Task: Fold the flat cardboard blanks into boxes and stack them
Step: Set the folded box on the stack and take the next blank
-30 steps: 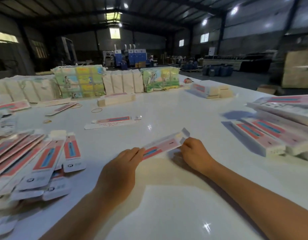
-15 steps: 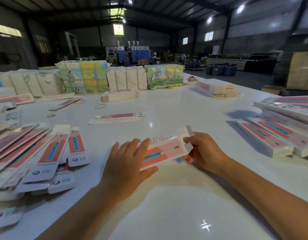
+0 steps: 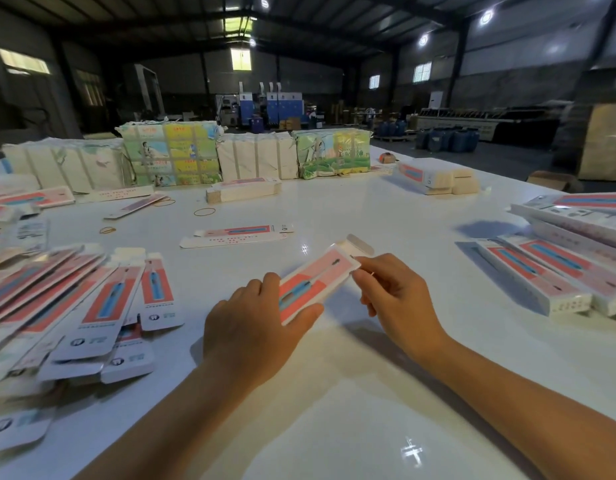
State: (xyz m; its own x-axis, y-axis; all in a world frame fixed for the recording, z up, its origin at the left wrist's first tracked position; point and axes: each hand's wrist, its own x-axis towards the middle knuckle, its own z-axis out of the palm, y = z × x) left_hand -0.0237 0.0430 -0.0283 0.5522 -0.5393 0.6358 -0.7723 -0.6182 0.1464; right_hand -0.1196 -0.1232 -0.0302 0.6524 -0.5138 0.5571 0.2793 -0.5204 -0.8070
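Observation:
A long pink, red and blue cardboard box (image 3: pixel 313 279) lies slanted just above the white table (image 3: pixel 351 393) in front of me. My left hand (image 3: pixel 254 327) grips its near end, thumb along one side and fingers on the other. My right hand (image 3: pixel 393 296) pinches the far end by the corner, where a white end flap (image 3: pixel 358 244) stands open. A fanned heap of flat blanks (image 3: pixel 74 303) lies at my left. Folded boxes (image 3: pixel 548 271) are stacked at the right.
One loose flat blank (image 3: pixel 237 234) lies beyond the held box. Bundles of blanks (image 3: pixel 242 192) and wrapped packs (image 3: pixel 171 154) line the table's far edge. Rubber bands (image 3: pixel 204 212) are scattered at the back left. A dark warehouse floor lies behind.
The blank has gone from flat on edge to a squared-up box with its printed face up. My left hand has closed round the near end, and my right hand has shifted to the far corner.

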